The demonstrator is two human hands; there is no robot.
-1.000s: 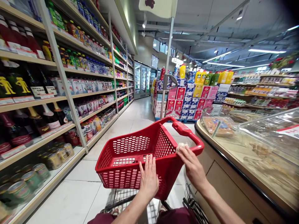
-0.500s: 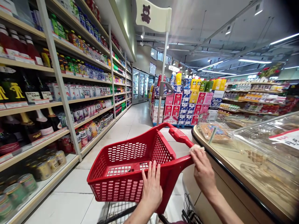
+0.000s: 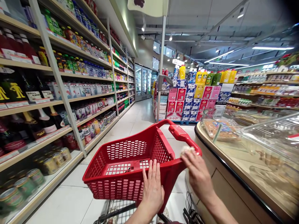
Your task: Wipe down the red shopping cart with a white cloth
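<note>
A red plastic shopping cart (image 3: 109,179) with perforated sides stands sideways in front of me; its basket holds nothing that I can see. My left hand (image 3: 153,193) lies flat with fingers stretched out against the near side of the basket, fingertips at the rim. With my right hand (image 3: 198,171) I press a crumpled off-white cloth (image 3: 187,150) onto the red side arm beside the cart's handle (image 3: 181,133). The fingers are bent over the cloth and cover most of it.
Drink shelves (image 3: 92,98) line the left side. A glass-topped display counter (image 3: 219,165) stands close on the right. Beyond the cart are a flag pole (image 3: 161,49) and stacked drink boxes (image 3: 176,102). Black cables (image 3: 190,211) hang below my right arm.
My right hand has slid left with the cloth, from the handle's corner along the side arm. The left hand stays on the basket. My view has shifted slightly.
</note>
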